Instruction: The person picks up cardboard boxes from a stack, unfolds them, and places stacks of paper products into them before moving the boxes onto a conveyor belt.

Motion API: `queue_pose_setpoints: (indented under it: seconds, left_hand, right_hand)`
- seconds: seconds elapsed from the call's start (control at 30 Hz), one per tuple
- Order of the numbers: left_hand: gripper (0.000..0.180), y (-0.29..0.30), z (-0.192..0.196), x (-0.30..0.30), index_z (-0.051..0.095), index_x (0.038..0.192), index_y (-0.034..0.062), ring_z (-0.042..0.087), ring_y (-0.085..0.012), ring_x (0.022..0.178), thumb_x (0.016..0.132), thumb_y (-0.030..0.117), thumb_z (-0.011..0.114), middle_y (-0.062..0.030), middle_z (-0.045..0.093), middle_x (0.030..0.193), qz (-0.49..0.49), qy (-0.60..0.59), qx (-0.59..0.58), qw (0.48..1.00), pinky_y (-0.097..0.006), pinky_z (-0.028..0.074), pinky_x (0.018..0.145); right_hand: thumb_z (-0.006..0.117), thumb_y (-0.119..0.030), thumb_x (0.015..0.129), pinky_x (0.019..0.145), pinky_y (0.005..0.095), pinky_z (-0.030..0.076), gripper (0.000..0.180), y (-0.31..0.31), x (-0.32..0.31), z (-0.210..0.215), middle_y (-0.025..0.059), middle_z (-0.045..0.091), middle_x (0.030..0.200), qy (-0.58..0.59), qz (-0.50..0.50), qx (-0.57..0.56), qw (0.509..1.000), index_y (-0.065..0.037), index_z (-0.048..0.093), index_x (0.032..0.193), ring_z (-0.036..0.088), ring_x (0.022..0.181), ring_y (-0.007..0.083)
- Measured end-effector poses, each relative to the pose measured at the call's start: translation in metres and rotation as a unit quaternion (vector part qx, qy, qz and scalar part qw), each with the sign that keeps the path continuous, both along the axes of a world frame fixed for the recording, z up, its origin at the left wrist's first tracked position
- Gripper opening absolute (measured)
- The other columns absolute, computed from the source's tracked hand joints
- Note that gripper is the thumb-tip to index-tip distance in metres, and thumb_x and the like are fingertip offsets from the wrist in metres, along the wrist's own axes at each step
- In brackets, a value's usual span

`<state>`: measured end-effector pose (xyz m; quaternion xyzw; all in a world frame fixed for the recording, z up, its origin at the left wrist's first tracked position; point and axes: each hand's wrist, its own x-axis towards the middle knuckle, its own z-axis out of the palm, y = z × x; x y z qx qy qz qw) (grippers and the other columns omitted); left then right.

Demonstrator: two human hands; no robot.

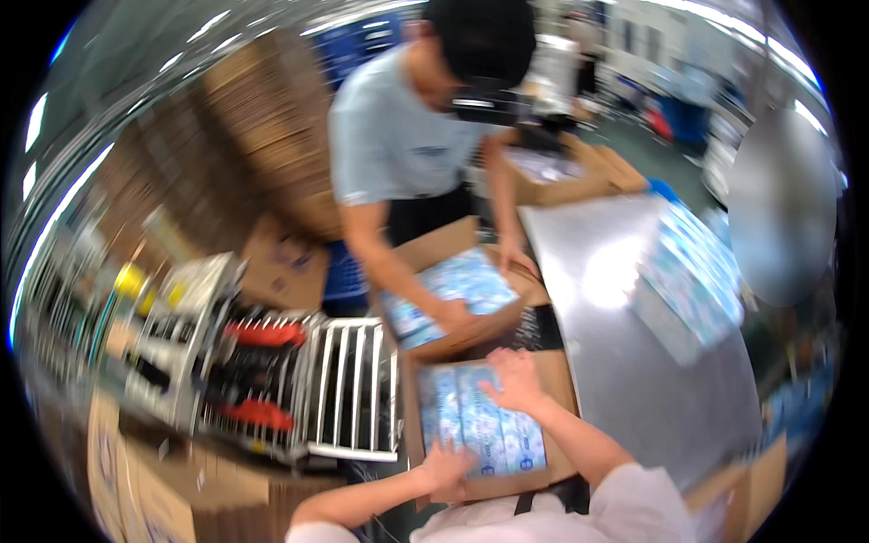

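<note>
An open cardboard box (563, 385) stands in front of me, filled with rows of blue-and-white printed packs (484, 430). My right hand (514, 378) lies over the packs at the box's far side, fingers spread, gripping nothing. At the near left of the same box is my left hand (448, 468); motion smears its fingers, so its grip is unclear. Just beyond, a second open cardboard box (475, 337) holds similar packs (466, 282). A co-worker's two hands (457, 315) are on that second box, one over its packs and one at its right side.
To the right runs a metal table (625, 380) with a stack of blue-and-white packs (692, 271) on it. A roller conveyor (353, 389) with a taping machine (262, 371) stands left. Stacked cardboard (262, 118) rises behind, and more cartons (199, 480) sit at lower left.
</note>
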<state>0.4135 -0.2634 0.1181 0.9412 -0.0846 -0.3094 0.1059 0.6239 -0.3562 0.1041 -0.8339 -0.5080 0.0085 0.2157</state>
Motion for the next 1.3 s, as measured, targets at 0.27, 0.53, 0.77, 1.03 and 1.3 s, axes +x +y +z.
queue_pose_setpoints:
  seconds: [0.27, 0.53, 0.77, 1.03, 1.3]
  left_hand:
    - [0.022, 0.013, -0.050, 0.060, 0.062, 0.088, 0.0076, 0.060, -0.0349, 0.071, 0.068, 0.018, 0.062, -0.0117, 0.060, 0.078, -0.058, -0.250, 0.009, 0.966, -0.044, 0.047, 0.076]
    - [0.027, 0.104, -0.053, 0.108, 0.054, 0.104, -0.0029, 0.051, -0.0351, 0.102, 0.080, 0.008, 0.052, -0.0208, 0.054, 0.109, 0.254, -0.583, -0.249, 0.730, -0.039, 0.041, 0.088]
    - [0.042, 0.066, -0.112, 0.172, 0.056, 0.087, 0.0011, 0.054, -0.0343, 0.092, 0.088, 0.038, 0.037, -0.0191, 0.060, 0.092, 0.255, -0.345, -0.009, 0.903, -0.048, 0.039, 0.083]
    - [0.027, 0.093, -0.106, 0.030, 0.051, 0.082, 0.0003, 0.053, -0.0367, 0.082, 0.083, 0.025, 0.041, -0.0190, 0.055, 0.085, 0.437, -0.310, 0.088, 0.840, -0.049, 0.040, 0.071]
    - [0.033, 0.068, -0.109, -0.063, 0.051, 0.078, -0.0008, 0.054, -0.0385, 0.077, 0.087, 0.029, 0.039, -0.0203, 0.054, 0.081, 0.576, -0.287, 0.116, 0.757, -0.049, 0.042, 0.067]
  right_hand:
    - [0.047, -0.047, 0.083, 0.104, 0.0498, 0.020, 0.063, -0.068, -0.069, -0.101, 0.0190, 0.035, 0.135, -0.065, -0.095, -0.018, 0.993, -0.007, 0.039, 0.130, 0.030, 0.128, 0.0317]
    - [0.047, -0.039, 0.086, 0.103, 0.0520, 0.020, 0.044, -0.055, -0.071, -0.116, 0.0130, 0.036, 0.136, -0.074, -0.132, -0.038, 0.988, -0.018, 0.048, 0.125, 0.030, 0.128, 0.0272]
    - [0.049, -0.024, 0.085, 0.084, 0.0425, 0.040, 0.022, -0.131, -0.135, -0.093, 0.0115, 0.059, 0.098, 0.080, -0.375, 0.071, 0.921, -0.009, 0.062, 0.095, 0.055, 0.096, 0.0287]
    - [0.043, -0.040, 0.091, 0.092, 0.0340, 0.035, 0.053, -0.149, -0.119, -0.136, 0.0190, 0.050, 0.115, 0.366, -0.555, 0.310, 0.680, 0.003, 0.039, 0.122, 0.048, 0.108, 0.0289]
    - [0.033, -0.038, 0.094, 0.073, 0.0325, 0.043, 0.048, -0.085, -0.018, -0.079, 0.0072, 0.060, 0.085, 0.517, -0.415, 0.528, 0.531, 0.001, 0.061, 0.089, 0.055, 0.077, 0.0176]
